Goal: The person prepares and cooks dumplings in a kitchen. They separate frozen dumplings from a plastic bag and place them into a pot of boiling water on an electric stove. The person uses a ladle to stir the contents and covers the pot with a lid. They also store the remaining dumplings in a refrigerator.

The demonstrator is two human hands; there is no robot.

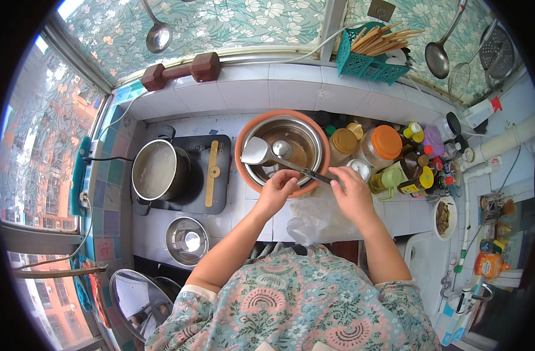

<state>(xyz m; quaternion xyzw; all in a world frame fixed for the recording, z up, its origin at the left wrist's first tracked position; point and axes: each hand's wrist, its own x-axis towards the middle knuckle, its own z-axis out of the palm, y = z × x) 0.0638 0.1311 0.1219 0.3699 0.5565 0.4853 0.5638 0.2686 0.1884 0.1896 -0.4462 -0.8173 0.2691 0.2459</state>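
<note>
Flowered covering is filling the wall (250, 23) behind this bright kitchen corner, and a white-tiled bench (239, 206) is running beneath it. A brown dumbbell (182, 70) is lying along the ledge at the back, with a green basket (370, 65) holding chopsticks (381, 40) farther right. On the bench, a dark pot (185, 178) with something whitish inside is standing on a black hotplate (222, 153), and a small steel bowl (175, 244) is sitting just in front. In the middle, an orange-brown basin (282, 112) is holding a larger metal bowl (318, 146), and a spatula (256, 151) is lying across it, its broad blade pointing left and its dark handle reaching over the right side of the rim. The person's left hand (277, 192) is hovering close to the handle with its fingers bent; I can't tell whether it is touching. The right hand (353, 190) is curving around the handle's end, though I can't tell whether it is gripping. A clear plastic bag (317, 217) is lying beneath, and jars (384, 143) are crowding the bench to the right.
</note>
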